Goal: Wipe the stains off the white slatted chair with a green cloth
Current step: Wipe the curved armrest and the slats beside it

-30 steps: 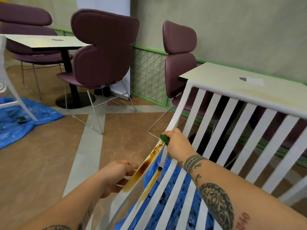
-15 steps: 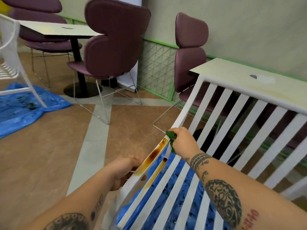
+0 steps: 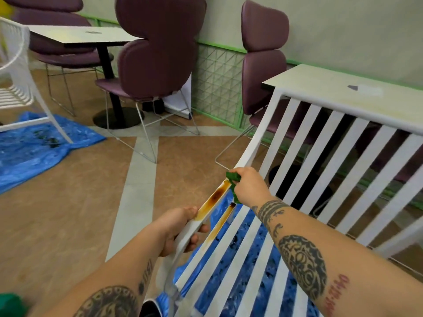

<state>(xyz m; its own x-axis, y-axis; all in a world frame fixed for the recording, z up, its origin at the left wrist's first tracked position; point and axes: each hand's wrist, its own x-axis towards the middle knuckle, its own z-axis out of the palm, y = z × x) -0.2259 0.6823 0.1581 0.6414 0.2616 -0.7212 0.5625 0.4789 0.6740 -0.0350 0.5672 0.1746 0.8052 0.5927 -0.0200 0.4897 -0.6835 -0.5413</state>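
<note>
Evidently, the right hand clutched the green cloth against the side rail of the white slatted chair; the left hand gripped that rail beside the brown stains.

Right hand presses green cloth on stained chair rail; left hand grips it.

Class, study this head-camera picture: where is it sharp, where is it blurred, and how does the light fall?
Head view: the brown stains on the white slatted chair and the green cloth in the right hand read sharp; a green blob in the bottom-left corner is blur; light is even, without hard shadows.
</note>
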